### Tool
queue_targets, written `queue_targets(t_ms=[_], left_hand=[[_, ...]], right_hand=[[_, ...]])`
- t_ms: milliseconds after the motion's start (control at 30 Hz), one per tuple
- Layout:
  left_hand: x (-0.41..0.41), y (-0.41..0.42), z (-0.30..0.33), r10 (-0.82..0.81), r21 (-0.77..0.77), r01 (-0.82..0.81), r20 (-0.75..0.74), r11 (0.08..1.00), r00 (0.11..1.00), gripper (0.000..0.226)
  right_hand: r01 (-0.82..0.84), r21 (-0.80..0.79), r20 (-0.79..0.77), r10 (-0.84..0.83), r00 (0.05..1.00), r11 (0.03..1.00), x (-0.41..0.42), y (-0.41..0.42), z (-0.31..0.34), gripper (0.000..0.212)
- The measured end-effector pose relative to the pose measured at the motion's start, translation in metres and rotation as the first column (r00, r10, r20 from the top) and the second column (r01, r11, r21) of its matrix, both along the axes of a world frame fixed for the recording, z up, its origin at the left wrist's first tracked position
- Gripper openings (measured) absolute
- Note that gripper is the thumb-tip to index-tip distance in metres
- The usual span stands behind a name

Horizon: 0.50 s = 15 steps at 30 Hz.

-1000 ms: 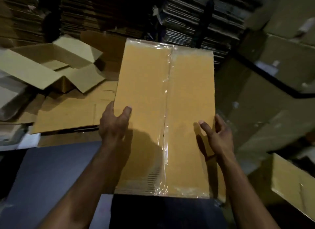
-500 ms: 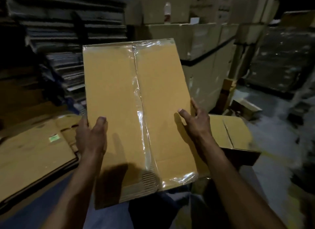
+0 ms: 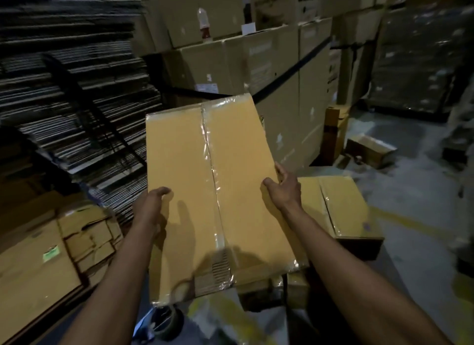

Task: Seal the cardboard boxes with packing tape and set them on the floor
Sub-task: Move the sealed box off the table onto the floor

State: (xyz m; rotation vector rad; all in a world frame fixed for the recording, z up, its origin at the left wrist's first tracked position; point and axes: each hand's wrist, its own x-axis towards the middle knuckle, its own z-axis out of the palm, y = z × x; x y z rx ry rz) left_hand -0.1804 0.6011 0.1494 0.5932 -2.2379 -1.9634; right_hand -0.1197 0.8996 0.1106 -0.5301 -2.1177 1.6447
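Stacked cartons (image 3: 269,59) form the background while the left hand (image 3: 151,206) and right hand (image 3: 283,188) each grip an opposite side of the taped cardboard box (image 3: 184,180), held above a sealed box (image 3: 341,206) on the floor (image 3: 410,216).

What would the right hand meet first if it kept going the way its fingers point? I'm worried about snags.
Probably the stacked cartons behind the sealed box that the right hand grips; depth is unclear.

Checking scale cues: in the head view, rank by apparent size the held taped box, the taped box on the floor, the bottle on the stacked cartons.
1. Held taped box, nearest, so inflated
2. Taped box on the floor, partly hidden
3. Bottle
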Motion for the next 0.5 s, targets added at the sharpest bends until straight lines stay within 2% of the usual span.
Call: queue_targets(t_ms=[100, 233, 400, 500], left_hand=[[-0.019, 0.013, -0.025, 0.01, 0.056, -0.011, 0.004, 0.998, 1.0, 0.013], [-0.037, 0.03, -0.082, 0.072, 0.083, -0.073, 0.016, 0.994, 0.997, 0.007], [-0.087, 0.035, -0.158, 0.08, 0.071, -0.092, 0.156, 0.993, 0.985, 0.039], [-0.134, 0.029, -0.196, 0.123, 0.035, -0.134, 0.227, 0.99, 0.966, 0.049]], right_hand=[[-0.005, -0.03, 0.041, 0.006, 0.999, 1.0, -0.014, 0.013, -0.023, 0.077], [0.001, -0.019, 0.095, 0.0, 0.996, 1.0, -0.042, 0.031, -0.053, 0.069], [0.011, -0.044, 0.235, 0.0, 0.972, 0.999, -0.115, 0.043, -0.107, 0.08], [-0.021, -0.05, 0.304, 0.035, 0.952, 0.999, -0.166, 0.027, -0.116, 0.065]])
